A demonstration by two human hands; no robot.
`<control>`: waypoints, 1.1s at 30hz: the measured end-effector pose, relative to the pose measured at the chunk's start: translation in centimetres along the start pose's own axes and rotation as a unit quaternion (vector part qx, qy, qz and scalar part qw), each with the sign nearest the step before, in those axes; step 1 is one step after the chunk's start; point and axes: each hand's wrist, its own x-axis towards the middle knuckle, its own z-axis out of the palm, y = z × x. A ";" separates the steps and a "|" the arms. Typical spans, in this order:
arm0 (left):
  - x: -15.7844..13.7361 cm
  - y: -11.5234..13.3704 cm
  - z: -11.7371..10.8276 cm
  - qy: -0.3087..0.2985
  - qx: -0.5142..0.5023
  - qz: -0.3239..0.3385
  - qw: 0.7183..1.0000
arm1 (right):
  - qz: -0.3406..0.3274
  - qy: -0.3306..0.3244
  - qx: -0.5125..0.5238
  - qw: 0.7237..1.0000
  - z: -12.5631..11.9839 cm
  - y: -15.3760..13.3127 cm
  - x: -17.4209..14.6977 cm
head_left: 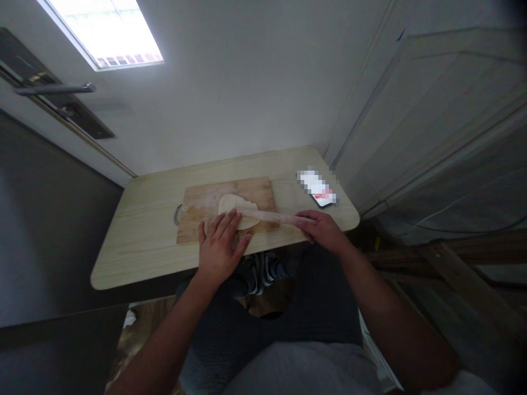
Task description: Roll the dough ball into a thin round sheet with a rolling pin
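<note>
A white door (pixel 230 82) fills most of the view in front of you, with a bright window (pixel 115 27) at its upper left. Against it stands your table (pixel 140 230), pale wood with rounded corners, its near edge just above your knees. On the table's middle lies a board (pixel 197 225), dusted with white powder on its left half. Your left hand (pixel 222 241) reaches over the board's near edge, palm down, fingers parted and thumb out to the side, tips at the pin's left end; whether they press on the pin or only on the dough is hard to tell from here. Your right hand (pixel 319 227), well apart from the left, curls around the pin's right end, beyond the board. The dough (pixel 230 202), a flat pale round, lies near the board's middle, partly under your left fingers. The pin (pixel 274 216), slim and pale, lies across the dough and slants toward you on the right. Farther right, near the table's far corner, rests a phone (pixel 317 189), its lit screen blurred. A metal ring (pixel 178 214) sits at the board's left edge.
</note>
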 end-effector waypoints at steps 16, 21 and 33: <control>5.2 -2.0 2.2 0.075 -0.023 -0.077 0.994 | -0.012 -0.016 -0.033 0.999 0.4 -0.4 -0.3; 6.8 -0.7 1.3 0.041 -0.011 -0.072 0.997 | -0.002 -0.012 -0.028 1.000 0.4 -0.2 -0.1; 11.1 -2.0 3.4 0.028 -0.023 -0.104 0.994 | 0.002 -0.009 -0.027 1.000 0.4 -0.4 -0.2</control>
